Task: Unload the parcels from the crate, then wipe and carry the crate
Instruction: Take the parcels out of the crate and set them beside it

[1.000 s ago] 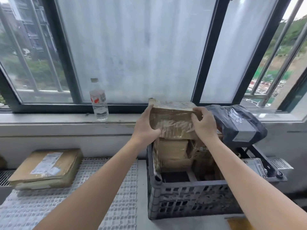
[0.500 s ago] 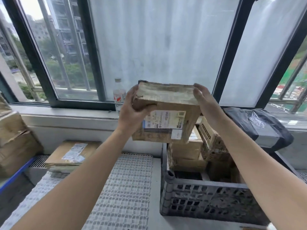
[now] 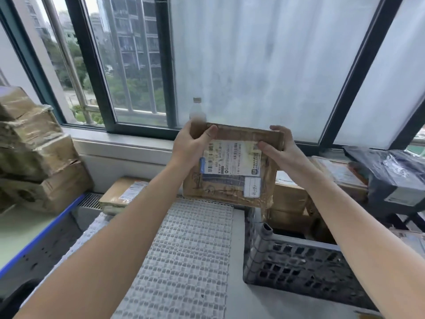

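Labelled cardboard parcel (image 3: 232, 178), gripped at upper corners by left hand (image 3: 192, 147) and right hand (image 3: 281, 151), has swung left of the crate (image 3: 299, 268); more parcels (image 3: 290, 199) remain inside.

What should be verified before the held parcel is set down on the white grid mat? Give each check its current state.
1. Grip: left hand and right hand both grip the held parcel at its top corners: ok.
2. Held parcel above the crate rim: ok, though its lower right corner hangs over the crate's left wall.
3. Bare space on the white grid mat: ok.
4. Flat parcel at the mat's far end leaves room: ok.
5. Gap to the water bottle behind the held parcel: cannot tell, blurred.
6. Crate emptied for wiping: not ok, brown boxes are inside.
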Motion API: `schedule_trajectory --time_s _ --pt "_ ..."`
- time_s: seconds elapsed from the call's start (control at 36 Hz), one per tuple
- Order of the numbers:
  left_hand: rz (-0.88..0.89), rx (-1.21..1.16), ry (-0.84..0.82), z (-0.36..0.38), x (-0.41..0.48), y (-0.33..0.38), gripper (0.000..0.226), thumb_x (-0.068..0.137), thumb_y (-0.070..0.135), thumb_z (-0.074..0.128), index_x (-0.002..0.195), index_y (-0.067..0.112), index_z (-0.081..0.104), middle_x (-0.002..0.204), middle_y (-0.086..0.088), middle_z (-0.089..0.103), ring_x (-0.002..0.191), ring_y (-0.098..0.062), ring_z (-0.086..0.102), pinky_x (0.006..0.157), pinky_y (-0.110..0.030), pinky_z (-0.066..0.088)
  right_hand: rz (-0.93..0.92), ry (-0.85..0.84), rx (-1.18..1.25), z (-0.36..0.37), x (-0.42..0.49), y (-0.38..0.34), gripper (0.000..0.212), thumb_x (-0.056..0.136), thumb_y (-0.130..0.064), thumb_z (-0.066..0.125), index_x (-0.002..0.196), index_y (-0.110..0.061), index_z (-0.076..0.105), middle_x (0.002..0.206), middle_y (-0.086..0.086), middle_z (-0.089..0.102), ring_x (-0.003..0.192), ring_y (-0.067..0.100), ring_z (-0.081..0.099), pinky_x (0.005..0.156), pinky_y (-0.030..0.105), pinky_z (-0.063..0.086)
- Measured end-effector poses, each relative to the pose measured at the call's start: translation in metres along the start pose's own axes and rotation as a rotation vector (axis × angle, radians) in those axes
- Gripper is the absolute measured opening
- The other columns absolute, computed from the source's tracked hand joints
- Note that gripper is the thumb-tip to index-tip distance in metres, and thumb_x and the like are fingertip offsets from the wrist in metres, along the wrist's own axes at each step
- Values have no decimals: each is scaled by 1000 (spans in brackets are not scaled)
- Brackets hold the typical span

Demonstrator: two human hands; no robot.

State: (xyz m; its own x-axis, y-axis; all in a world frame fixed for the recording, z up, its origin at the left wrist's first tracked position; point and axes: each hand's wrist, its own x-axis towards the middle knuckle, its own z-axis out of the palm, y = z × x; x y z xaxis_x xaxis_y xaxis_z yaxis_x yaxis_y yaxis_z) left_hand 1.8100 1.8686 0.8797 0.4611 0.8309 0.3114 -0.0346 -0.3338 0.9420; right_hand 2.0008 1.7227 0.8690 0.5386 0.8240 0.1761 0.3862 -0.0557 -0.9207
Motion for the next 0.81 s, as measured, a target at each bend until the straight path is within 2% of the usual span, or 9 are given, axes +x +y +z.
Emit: schedule_trajectory --time_s 0.06,0.19,0.28,0.39,0.44,0.5,0.64,0.75,0.81 --pt "-11 29 -17 -11 4 -1 21 88 41 69 101 30 57 97 6 67 96 -15 65 81 -28 54 21 -5 1 10 0 -3 78 67 -62 72 130 -38 34 111 3 66 100 24 69 92 51 54" --pt "-60 9 -14 -37 11 -5 14 89 43 67 91 32 58 100 1 70 94 -18 68 80 -33 55 56 -42 -11 37 0 -14 66 86 -51 63 138 -32 28 111 0 64 103 17 65 91 42 53" --pt "-120 -28 -3 -51 14 -10 23 91 45 64 96 23 59 102 -5 71 92 -21 68 71 -30 53 134 -116 60 51 0 -17 85 76 -58 64 145 -41 20 120 -2 65 109 19 65 90 50 51" --pt "-230 -107 36 -65 18 -22 31 91 46 63 105 18 60 102 -5 71 92 -23 69 72 -34 56 203 -176 102 69 -1 -12 94 73 -56 66 149 -48 11 125 -2 65 108 19 67 82 46 56" --pt "-245 -73 41 -74 21 -30 33 91 47 64 109 20 59 106 -2 70 97 -22 68 79 -36 56 241 -177 81 81 -2 -8 100 67 -59 69 148 -51 10 121 -3 67 109 20 66 85 51 56" --pt "-232 -8 42 -83 25 -39 37 91 46 64 117 20 56 112 0 67 102 -21 65 87 -42 55 288 -127 100 93 -1 -2 104 64 -59 72 149 -50 13 117 -1 69 106 23 68 85 55 56" --pt "-311 166 61 -98 33 -64 61 93 41 63 144 18 40 132 -9 54 118 -29 56 99 -49 48 432 79 261 128 2 21 84 83 -51 70 147 -50 16 121 9 64 95 33 71 70 61 58" --pt "-414 290 19 -106 24 -96 65 81 50 71 132 17 46 129 -11 56 118 -29 53 100 -48 47 557 210 380 156 1 37 86 83 -55 66 148 -48 11 129 9 58 98 36 68 78 61 56" --pt "-518 212 -24 -106 16 -109 66 83 49 71 130 14 40 127 -7 56 108 -24 56 88 -42 51 597 256 379 170 -2 47 91 84 -56 65 151 -46 4 136 10 53 105 36 64 87 60 54"
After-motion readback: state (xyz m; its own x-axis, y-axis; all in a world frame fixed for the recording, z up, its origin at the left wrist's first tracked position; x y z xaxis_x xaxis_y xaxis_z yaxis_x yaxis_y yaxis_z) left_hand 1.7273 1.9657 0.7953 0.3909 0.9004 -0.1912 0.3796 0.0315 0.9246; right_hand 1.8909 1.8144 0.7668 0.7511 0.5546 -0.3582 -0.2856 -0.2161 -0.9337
